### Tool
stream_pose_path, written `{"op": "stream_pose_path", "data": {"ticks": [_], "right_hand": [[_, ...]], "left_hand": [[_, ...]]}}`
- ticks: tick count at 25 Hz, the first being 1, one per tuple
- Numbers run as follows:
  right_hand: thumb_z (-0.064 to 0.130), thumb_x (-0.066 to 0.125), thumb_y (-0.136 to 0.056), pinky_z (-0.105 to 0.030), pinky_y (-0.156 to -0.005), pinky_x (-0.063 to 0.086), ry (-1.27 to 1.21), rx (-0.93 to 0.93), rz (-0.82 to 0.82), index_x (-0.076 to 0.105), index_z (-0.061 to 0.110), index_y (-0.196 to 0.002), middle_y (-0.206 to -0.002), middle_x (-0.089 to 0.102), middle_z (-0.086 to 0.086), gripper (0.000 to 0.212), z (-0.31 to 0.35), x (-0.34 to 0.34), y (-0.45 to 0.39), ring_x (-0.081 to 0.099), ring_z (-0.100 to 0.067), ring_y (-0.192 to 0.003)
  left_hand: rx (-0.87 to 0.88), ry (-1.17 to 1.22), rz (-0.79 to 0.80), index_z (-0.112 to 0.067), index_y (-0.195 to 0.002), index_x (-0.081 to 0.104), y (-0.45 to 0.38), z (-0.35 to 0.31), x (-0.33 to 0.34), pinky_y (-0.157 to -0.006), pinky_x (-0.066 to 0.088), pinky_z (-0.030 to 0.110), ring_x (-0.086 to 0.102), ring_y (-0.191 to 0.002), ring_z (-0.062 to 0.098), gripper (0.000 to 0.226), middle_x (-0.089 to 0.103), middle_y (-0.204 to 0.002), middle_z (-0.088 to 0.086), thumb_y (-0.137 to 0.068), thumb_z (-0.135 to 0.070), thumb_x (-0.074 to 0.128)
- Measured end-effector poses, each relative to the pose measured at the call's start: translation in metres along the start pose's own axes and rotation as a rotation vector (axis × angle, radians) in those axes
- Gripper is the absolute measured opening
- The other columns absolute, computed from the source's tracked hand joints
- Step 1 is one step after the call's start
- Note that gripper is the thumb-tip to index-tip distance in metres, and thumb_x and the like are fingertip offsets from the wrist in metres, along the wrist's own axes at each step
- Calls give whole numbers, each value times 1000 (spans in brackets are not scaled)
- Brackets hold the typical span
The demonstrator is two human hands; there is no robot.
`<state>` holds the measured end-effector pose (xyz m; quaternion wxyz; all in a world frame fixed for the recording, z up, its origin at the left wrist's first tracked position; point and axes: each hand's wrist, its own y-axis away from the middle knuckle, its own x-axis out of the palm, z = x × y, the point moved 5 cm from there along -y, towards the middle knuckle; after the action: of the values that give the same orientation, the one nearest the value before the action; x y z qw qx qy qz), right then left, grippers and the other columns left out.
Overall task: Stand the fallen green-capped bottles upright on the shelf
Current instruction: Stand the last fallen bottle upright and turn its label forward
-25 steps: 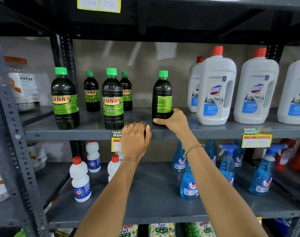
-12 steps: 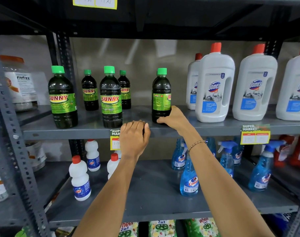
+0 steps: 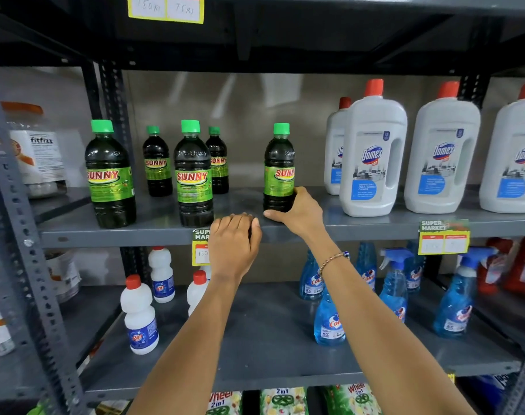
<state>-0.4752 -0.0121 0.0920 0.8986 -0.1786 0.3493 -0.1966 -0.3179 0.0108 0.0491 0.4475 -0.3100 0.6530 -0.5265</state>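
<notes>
Shelf: grey metal shelf [image 3: 360,227] across the middle of the frame; it carries every bottle named below.
Held bottle: dark plastic bottle with a green screw cap and green-and-yellow label [image 3: 279,169], centre of the frame, standing upright with its base on the shelf and its long axis vertical.
Right hand: right hand [image 3: 300,211], just right of and below the held bottle's base; its fingers [image 3: 297,194] wrap the lowest part of the bottle from the right, clamped on it, thumb along the shelf's front edge.
Left hand: left hand [image 3: 234,244], centre of the frame, just left of the right hand; its fingers are together and curled over the shelf's front edge, holding no bottle.
Other green-capped bottles: four [image 3: 192,175] at centre left, all upright, well apart from the held one; none is seen lying down.
Key relation: the bottle rises straight up from the right fingers; the right hand is the nearer.
Judged stage: the bottle appears set; release is probably what remains.
Neighbours: white red-capped jugs [image 3: 372,157] near, at right.
</notes>
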Motion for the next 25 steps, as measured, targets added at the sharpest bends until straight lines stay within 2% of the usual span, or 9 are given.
{"op": "stream_pose_path", "data": {"ticks": [3, 13, 15, 17, 19, 22, 25], "right_hand": [[45, 83, -64, -28, -81, 41, 37, -47, -67, 52, 10, -120, -116, 65, -5, 73, 3, 0, 4, 61, -22, -108], [43, 87, -59, -34, -88, 48, -1, -1, -116, 49, 9, -119, -119, 63, -7, 79, 4, -5, 8, 60, -23, -111], [43, 87, -60, -36, -94, 46, -31, 11, -92, 41, 5, -129, -127, 57, -10, 92, 7, -7, 8, 56, -27, -119], [37, 85, -66, -37, -99, 43, -82, 35, 7, 21, 1, -143, -137, 51, -13, 107, 8, -7, 6, 50, -30, -127], [27, 83, -71, -36, -98, 42, -90, 46, 63, 7, 1, -148, -138, 52, -14, 110, 9, -7, 8, 50, -31, -128], [26, 84, -69, -35, -96, 42, -90, 43, -10, 16, 4, -143, -133, 55, -13, 103, 6, -9, 8, 53, -30, -123], [27, 86, -67, -32, -93, 43, -97, 33, -11, 22, 3, -139, -132, 54, -13, 99, 7, -9, 10, 54, -29, -122]], "left_hand": [[-5, -4, 18, -11, -87, 69, 0, 0, 1, -75, 38, 33, 64, -75, 22, 28, 71, -81, 4, -94, -26, 46], [-11, 5, 21, -11, -85, 68, -1, -2, -2, -74, 39, 34, 64, -73, 22, 27, 71, -80, 4, -94, -25, 47], [-7, 3, 22, -11, -85, 68, -1, -2, -3, -74, 39, 34, 64, -73, 22, 27, 70, -79, 4, -94, -25, 46], [-4, 8, 14, -11, -85, 68, -1, -3, -3, -74, 38, 34, 64, -72, 22, 29, 70, -79, 3, -94, -25, 45], [-8, 15, 20, -12, -85, 68, -1, -2, -2, -74, 38, 34, 64, -73, 22, 30, 70, -79, 3, -95, -26, 44], [-7, 18, 46, -12, -85, 69, -1, -2, -1, -74, 40, 34, 64, -73, 22, 30, 70, -79, 3, -95, -26, 44], [-40, 25, 87, -12, -81, 69, -1, -1, 0, -73, 41, 34, 63, -71, 22, 32, 70, -74, 2, -94, -27, 43]]}}
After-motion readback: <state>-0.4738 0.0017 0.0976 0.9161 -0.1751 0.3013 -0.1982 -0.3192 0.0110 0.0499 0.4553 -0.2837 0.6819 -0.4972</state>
